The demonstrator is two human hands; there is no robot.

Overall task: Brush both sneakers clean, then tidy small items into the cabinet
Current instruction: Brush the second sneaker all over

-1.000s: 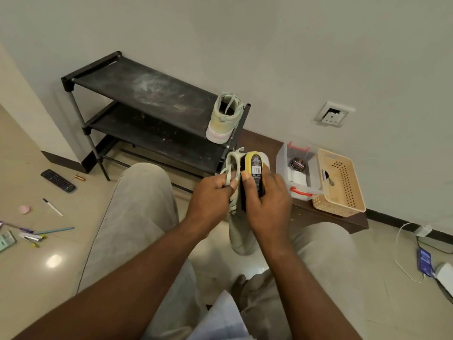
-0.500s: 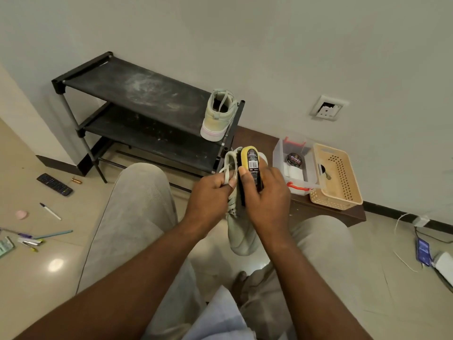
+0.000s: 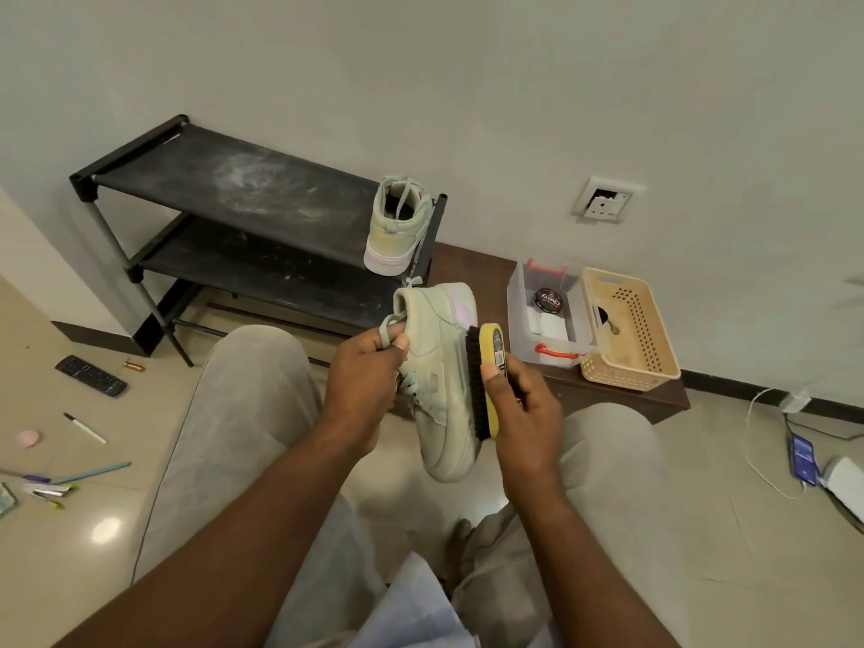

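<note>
On glossy tile floor (image 3: 701, 530), black rack (image 3: 243, 198), plain wall (image 3: 421, 63)

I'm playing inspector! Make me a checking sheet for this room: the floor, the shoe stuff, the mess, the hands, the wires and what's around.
Surface: shiny beige floor; low brown bench by the wall.
Job's things: held sneaker with the brush bristles against its side; second sneaker atop the shoe rack.
Clutter: remote, marker, pens and a pink round thing on the floor, left.
Hands: left hand grips the held sneaker near its laces; right hand grips the brush.
Cables: white cable on the floor at right, by a phone.
Surroundings: clear box holding a polish tin, and a basket, on the bench; wall socket above.
</note>
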